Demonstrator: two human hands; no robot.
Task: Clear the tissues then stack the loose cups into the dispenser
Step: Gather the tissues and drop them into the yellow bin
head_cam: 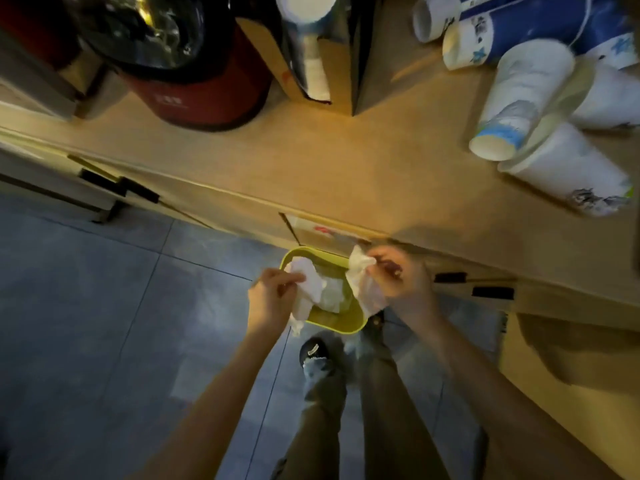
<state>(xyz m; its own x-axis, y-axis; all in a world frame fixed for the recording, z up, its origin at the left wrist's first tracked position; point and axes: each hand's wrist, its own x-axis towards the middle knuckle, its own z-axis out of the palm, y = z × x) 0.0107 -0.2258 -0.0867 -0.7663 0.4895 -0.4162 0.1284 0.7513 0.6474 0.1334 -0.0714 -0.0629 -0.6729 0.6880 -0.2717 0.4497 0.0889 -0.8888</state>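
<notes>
bin [349, 328] interior hidden by tissues [313, 289], blurred cups [519, 98]

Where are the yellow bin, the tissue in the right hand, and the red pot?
yellow bin [349, 328]: head view, near rim.
tissue in the right hand [362, 277]: head view, crumpled middle.
red pot [207, 98]: head view, side wall.

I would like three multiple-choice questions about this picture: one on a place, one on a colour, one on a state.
1. Where is the bin?
A. on the counter
B. on the floor before the counter
C. on a chair

2. What colour is the bin?
A. red
B. blue
C. yellow-green

3. What are the hands doing?
A. each holds a tissue
B. both are empty
C. both hold cups

Key: B, the bin stands on floor tiles; C, its rim; A, left hand and right hand grip white tissues above it.
</notes>
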